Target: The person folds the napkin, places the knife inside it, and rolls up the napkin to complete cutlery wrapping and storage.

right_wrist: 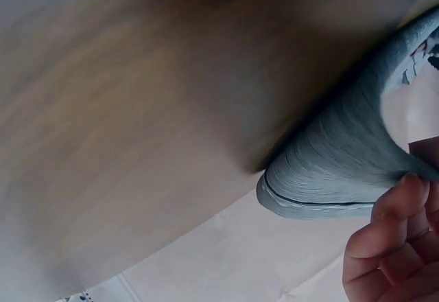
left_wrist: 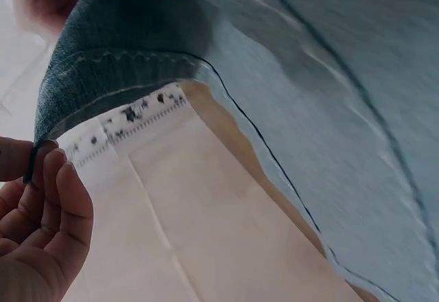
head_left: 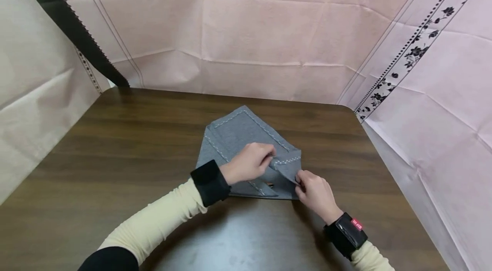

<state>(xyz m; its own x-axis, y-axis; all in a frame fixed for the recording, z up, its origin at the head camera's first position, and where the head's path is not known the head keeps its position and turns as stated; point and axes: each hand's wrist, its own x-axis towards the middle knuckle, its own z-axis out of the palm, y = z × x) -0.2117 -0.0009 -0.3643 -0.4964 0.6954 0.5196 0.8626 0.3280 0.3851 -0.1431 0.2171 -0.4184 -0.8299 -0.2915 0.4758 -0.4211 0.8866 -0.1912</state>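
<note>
A grey-blue denim cloth piece (head_left: pixel 236 138) with pale stitching along its edges lies partly folded on the table, its far corner pointed. Over its middle, my left hand (head_left: pixel 251 160) pinches a stitched edge between thumb and fingers. My right hand (head_left: pixel 317 192) pinches another edge at the near right corner. Between the two hands a flap of the cloth is lifted. The left wrist view shows the left hand (left_wrist: pixel 48 226) gripping the hem tip, with the cloth arched above. In the right wrist view the cloth (right_wrist: pixel 329 151) curves up from the table to the fingertips.
The brown wood-grain table (head_left: pixel 127 168) extends around the cloth on all sides. Pale hanging sheets (head_left: pixel 250 27) with fold creases stand behind and beside it. A floral border (head_left: pixel 417 51) runs down the right sheet and a black strip (head_left: pixel 69 23) down the left.
</note>
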